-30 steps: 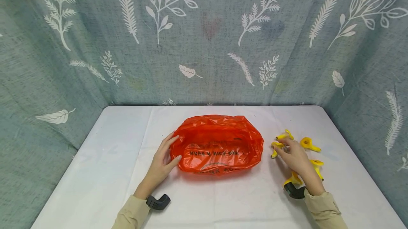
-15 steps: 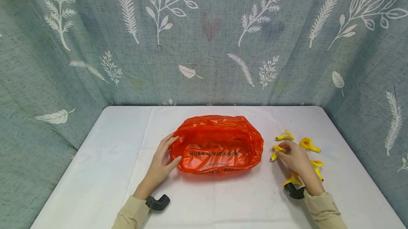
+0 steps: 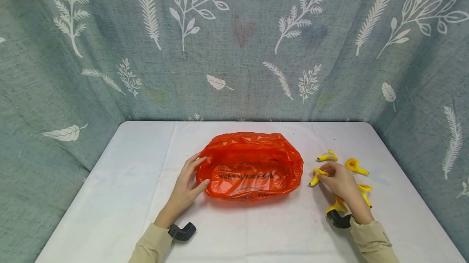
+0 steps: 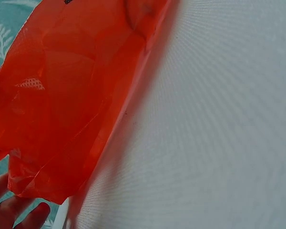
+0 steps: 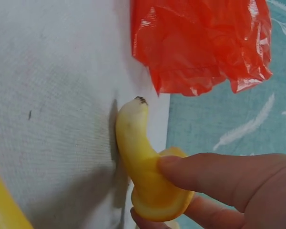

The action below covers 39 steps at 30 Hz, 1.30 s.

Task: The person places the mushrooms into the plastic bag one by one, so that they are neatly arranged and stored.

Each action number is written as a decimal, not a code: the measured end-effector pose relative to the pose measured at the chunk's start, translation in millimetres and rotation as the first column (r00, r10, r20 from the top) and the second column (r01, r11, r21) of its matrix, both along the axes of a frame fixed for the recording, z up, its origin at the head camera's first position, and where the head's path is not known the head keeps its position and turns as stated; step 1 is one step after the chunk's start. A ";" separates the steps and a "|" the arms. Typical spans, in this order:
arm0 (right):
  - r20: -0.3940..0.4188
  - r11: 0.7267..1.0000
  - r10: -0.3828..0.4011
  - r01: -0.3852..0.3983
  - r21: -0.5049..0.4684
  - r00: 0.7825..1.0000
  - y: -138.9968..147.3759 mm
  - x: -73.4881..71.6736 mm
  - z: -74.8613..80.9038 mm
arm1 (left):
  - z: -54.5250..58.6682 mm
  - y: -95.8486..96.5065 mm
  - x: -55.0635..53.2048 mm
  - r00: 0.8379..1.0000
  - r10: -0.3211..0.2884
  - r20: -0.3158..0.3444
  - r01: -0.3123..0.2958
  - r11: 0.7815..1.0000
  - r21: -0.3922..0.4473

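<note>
apparently grasping: right hand (image 3: 340, 180) pinches yellow peel (image 5: 137, 150), three o'clock of red bag (image 3: 253, 182); left hand (image 3: 185, 187), fingers apart, at nine; lifting likely needs steadiness.

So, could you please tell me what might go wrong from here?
The right hand pinches one yellow piece near its flared end, so it might slip or swivel. The bag looks like thin, creased plastic, with the left hand at one end only, so its mouth could sag or shift if bumped. The black wrist mount appears right by another piece and might knock it when the hand moves.
</note>
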State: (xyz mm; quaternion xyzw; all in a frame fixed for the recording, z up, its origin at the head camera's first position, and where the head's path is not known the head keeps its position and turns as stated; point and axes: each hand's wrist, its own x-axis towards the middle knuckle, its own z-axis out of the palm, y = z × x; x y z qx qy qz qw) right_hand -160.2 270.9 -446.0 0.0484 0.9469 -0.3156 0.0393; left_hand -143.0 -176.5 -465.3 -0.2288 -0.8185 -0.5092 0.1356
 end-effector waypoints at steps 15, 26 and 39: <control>-0.034 0.998 0.018 -0.020 -0.062 0.999 -1.9 -1.0 13.6 | -0.4 -0.8 -0.9 1.000 -0.003 0.012 0.003 1.000 -0.007; -0.122 0.997 0.019 -0.029 -0.074 0.992 -8.4 -3.9 27.8 | 0.1 -1.3 -1.1 1.000 0.001 -0.027 -0.001 1.000 -0.019; -0.239 0.993 0.031 -0.058 -0.105 0.971 -25.7 1.9 51.9 | 2.1 -1.1 0.9 0.999 0.012 -0.030 -0.013 0.999 -0.030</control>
